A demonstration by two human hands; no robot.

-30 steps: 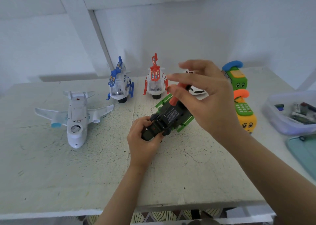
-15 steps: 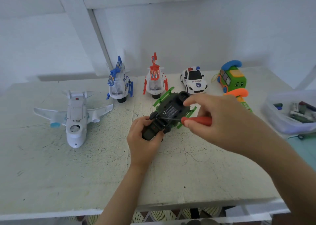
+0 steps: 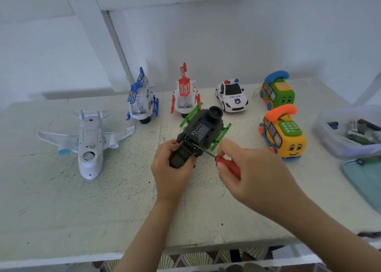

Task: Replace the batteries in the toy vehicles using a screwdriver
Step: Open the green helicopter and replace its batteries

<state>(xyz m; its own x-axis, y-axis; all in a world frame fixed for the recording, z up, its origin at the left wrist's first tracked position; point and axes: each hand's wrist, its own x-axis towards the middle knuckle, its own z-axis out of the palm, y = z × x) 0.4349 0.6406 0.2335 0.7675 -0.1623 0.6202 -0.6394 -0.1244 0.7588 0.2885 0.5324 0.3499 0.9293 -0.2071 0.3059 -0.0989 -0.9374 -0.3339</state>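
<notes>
Your left hand (image 3: 171,174) grips the green helicopter (image 3: 203,130), your right hand (image 3: 257,176) pinches the red screwdriver (image 3: 227,165), both well inside the front edge of the table (image 3: 82,249). A white wall (image 3: 226,44) stands behind.

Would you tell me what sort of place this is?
Probably a home corner or small workshop used for toy repair: a worn white-painted table against a plain white wall, a row of toys such as the police car, and a plastic tub of what look like batteries.
</notes>
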